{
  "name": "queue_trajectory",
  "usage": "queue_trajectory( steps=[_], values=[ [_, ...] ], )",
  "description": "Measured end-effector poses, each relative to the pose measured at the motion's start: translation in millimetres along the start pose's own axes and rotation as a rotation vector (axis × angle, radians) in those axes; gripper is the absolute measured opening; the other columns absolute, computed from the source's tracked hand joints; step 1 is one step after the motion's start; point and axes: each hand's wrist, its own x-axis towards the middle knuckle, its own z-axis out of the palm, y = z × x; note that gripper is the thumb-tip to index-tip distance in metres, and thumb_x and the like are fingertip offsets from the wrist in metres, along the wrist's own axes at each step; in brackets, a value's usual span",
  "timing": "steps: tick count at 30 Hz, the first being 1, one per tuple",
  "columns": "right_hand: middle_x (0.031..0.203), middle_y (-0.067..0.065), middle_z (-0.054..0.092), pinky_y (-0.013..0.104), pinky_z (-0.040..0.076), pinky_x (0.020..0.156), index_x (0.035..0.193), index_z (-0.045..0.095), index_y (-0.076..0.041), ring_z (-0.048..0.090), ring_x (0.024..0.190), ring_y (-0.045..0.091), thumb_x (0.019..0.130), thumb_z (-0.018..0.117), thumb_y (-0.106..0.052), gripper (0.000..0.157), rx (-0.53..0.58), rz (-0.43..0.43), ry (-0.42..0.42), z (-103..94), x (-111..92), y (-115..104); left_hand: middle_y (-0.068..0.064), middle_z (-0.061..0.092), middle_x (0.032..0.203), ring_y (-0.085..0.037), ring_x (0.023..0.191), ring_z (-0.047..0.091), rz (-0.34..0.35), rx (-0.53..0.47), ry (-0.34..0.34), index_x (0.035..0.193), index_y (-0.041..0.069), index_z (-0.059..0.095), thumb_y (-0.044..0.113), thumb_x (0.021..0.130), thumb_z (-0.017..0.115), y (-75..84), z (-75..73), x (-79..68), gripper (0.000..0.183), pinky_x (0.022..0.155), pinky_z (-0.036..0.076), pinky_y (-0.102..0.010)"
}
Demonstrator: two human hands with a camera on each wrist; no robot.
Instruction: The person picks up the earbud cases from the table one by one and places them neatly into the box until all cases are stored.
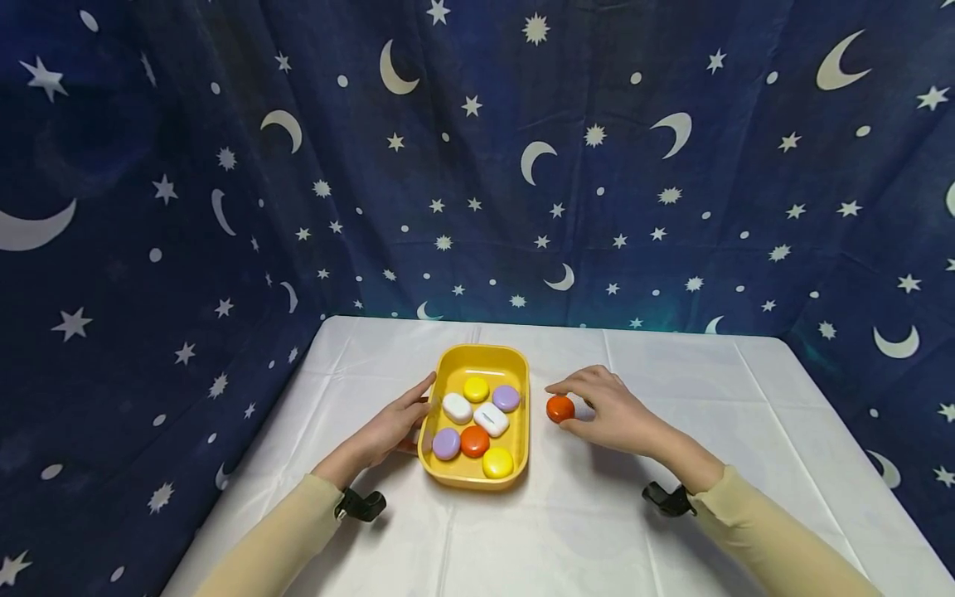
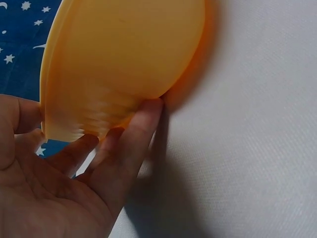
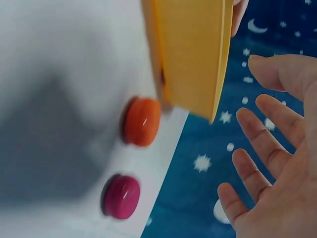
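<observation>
My left hand (image 1: 388, 427) rests against the left side of a yellow tray (image 1: 477, 356). In the left wrist view its fingers (image 2: 131, 139) touch the tray's outer wall. Inside the tray lie yellow, purple, white and orange-red rounded pieces, one of them an orange-red piece (image 1: 474, 441). To the tray's right, my right hand (image 1: 615, 414) hovers with thumb and fingers spread over a glossy orange piece (image 3: 142, 122). The right wrist view shows that hand apart from the piece, holding nothing. A magenta piece (image 3: 122, 197) stands near it, mostly hidden by the hand in the head view.
A white cloth covers the table (image 1: 552, 531). Dark blue curtains (image 1: 477, 166) with stars and moons rise behind it and at both sides. Black wrist mounts (image 1: 361, 504) sit at both sleeves.
</observation>
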Motion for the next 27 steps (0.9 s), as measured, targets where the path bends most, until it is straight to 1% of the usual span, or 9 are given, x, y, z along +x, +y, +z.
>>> queue_trajectory(
  steps=[4,7,11,15,19,23,27],
  values=[
    [0.131,0.000,0.061,0.056,0.044,0.100,0.134,0.067,-0.029,0.044,0.125,0.027,0.085,0.082,-0.027,0.051,0.010,0.049,0.020,-6.3,-6.5,15.6,-0.018,0.039,0.159,-0.029,0.114,0.064,0.010,0.001,-0.003,0.163,0.039,0.025,0.027,0.108,0.045,-0.9,0.0,-0.8,0.060,0.077,0.061,-0.046],
    [0.133,0.004,0.061,0.063,0.040,0.103,0.136,0.067,-0.026,0.043,0.128,0.031,0.085,0.082,-0.025,0.053,0.013,0.062,0.046,-10.5,-9.8,28.3,-0.018,0.038,0.159,-0.029,0.114,0.064,0.012,-0.001,-0.004,0.163,0.038,0.025,0.027,0.108,0.046,-0.7,0.2,-1.2,0.060,0.076,0.061,-0.046],
    [0.135,0.008,0.062,0.068,0.033,0.105,0.138,0.066,-0.022,0.041,0.130,0.035,0.086,0.081,-0.025,0.054,0.022,0.079,0.068,-12.6,-11.3,43.5,-0.018,0.038,0.159,-0.030,0.115,0.063,0.009,-0.002,-0.003,0.163,0.039,0.024,0.027,0.108,0.047,-0.6,0.7,-1.4,0.061,0.077,0.061,-0.046],
    [0.135,0.010,0.062,0.068,0.029,0.106,0.138,0.065,-0.020,0.040,0.132,0.038,0.086,0.081,-0.025,0.055,0.031,0.098,0.072,-12.0,-10.3,55.4,-0.018,0.037,0.159,-0.031,0.117,0.063,0.011,-0.004,-0.005,0.163,0.038,0.024,0.027,0.107,0.047,-1.0,1.1,-1.5,0.061,0.078,0.061,-0.047],
    [0.135,0.011,0.062,0.067,0.029,0.106,0.140,0.064,-0.017,0.039,0.131,0.039,0.088,0.081,-0.025,0.056,0.046,0.123,0.069,-11.3,-7.6,64.9,-0.019,0.037,0.159,-0.031,0.117,0.063,0.014,-0.006,-0.005,0.163,0.039,0.024,0.027,0.107,0.047,-1.4,1.4,-1.6,0.062,0.079,0.061,-0.048],
    [0.137,0.012,0.061,0.066,0.030,0.104,0.141,0.062,-0.013,0.039,0.130,0.040,0.088,0.080,-0.025,0.057,0.070,0.153,0.066,-10.7,-4.0,72.9,-0.018,0.037,0.159,-0.031,0.117,0.063,0.012,0.000,-0.001,0.163,0.039,0.024,0.028,0.107,0.047,-1.4,1.8,-1.6,0.062,0.079,0.061,-0.048],
    [0.137,0.012,0.061,0.066,0.033,0.102,0.142,0.061,-0.012,0.039,0.129,0.039,0.087,0.081,-0.025,0.060,0.092,0.174,0.066,-9.7,-0.8,80.7,-0.019,0.037,0.159,-0.031,0.116,0.063,0.012,0.005,0.006,0.163,0.039,0.024,0.028,0.107,0.047,-2.0,2.1,-1.5,0.061,0.078,0.061,-0.047]
  ],
)
